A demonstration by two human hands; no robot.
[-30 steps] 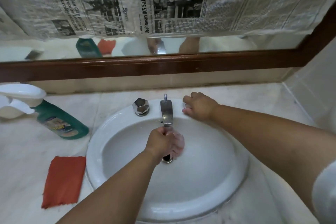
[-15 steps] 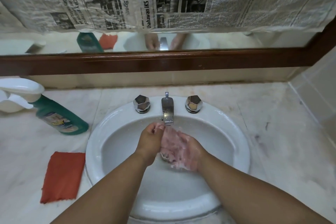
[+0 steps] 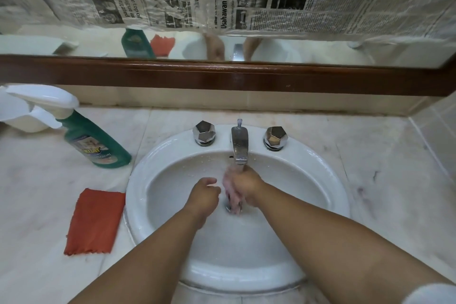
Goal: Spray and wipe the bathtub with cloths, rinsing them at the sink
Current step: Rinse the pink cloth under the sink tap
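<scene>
Rinsing under the tap spout (image 3: 239, 145) is the step in hand, by my reading. The right hand (image 3: 245, 187) sits directly beneath the running stream, over the drain of the sink (image 3: 328, 180). Something pale pink and blurred hangs down from it. I cannot tell whether that is a small wet cloth it grips or only its own fingers under the water.

The left hand (image 3: 203, 196) hovers just beside the right, inside the basin and clear of the stream. Its fingers are curled in and nothing shows in them.

The cloth that can be read plainly is the red cloth (image 3: 95, 222). It lies flat on the desk (image 3: 382, 180) to the left of the sink, with its right edge just beside the rim. From the left hand it lies to the left and slightly toward the person, so the left hand is much the nearer. The right would have to cross the whole basin.

The cloth's long axis runs near to far, leaning a little to the right at the far end. Its ragged zigzag edge points toward the person. A reach from the basin would probably meet its long right side first.

Farther back on the same side is the green spray bottle (image 3: 96, 147), its white trigger head pointing away to the left.
</scene>
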